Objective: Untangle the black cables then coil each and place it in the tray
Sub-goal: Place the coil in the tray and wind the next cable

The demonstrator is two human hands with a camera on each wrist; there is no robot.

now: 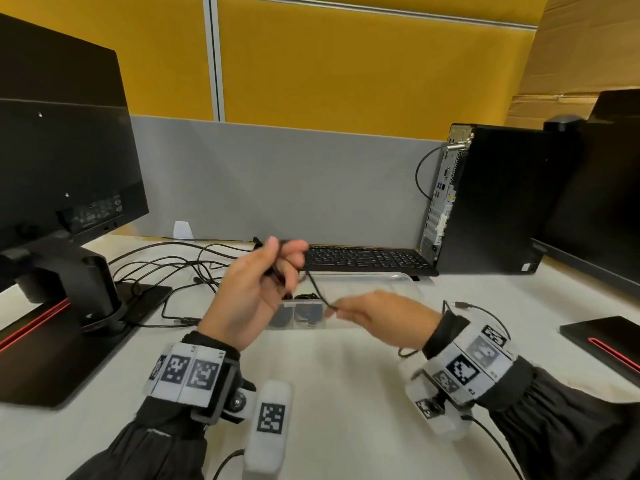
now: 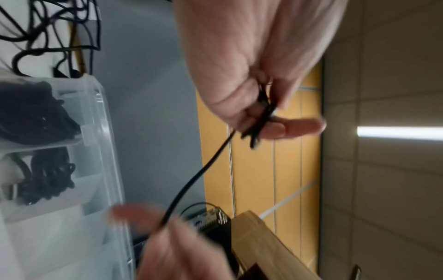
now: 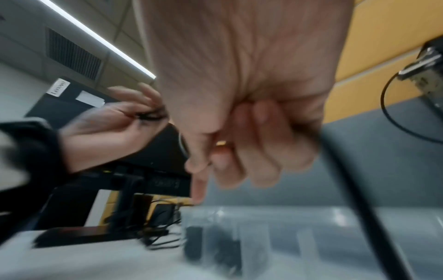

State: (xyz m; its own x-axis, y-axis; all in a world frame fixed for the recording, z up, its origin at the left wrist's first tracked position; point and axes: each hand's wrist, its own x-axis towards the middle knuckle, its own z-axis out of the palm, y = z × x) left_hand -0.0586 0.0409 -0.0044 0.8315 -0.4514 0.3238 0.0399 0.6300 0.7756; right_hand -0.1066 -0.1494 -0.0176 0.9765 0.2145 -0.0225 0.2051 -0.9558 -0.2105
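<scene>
My left hand (image 1: 278,263) is raised over the desk and pinches a small bundle of thin black cable (image 2: 261,117) between thumb and fingers. From there the black cable (image 1: 317,289) runs down and to the right to my right hand (image 1: 337,311), whose curled fingers pinch it near its free end. Both hands hover just above the clear plastic tray (image 1: 398,282). Two of the tray's left compartments hold coiled black cables (image 2: 40,115), seen in the head view at the same coiled cables (image 1: 301,315). The right wrist view is blurred and shows my closed right fingers (image 3: 242,151).
A monitor (image 1: 62,161) on its stand is at the left, with loose black cables (image 1: 180,265) lying on the desk beside it. A keyboard (image 1: 363,259) and a PC tower (image 1: 485,199) stand behind the tray. Another monitor base (image 1: 602,337) is at the right.
</scene>
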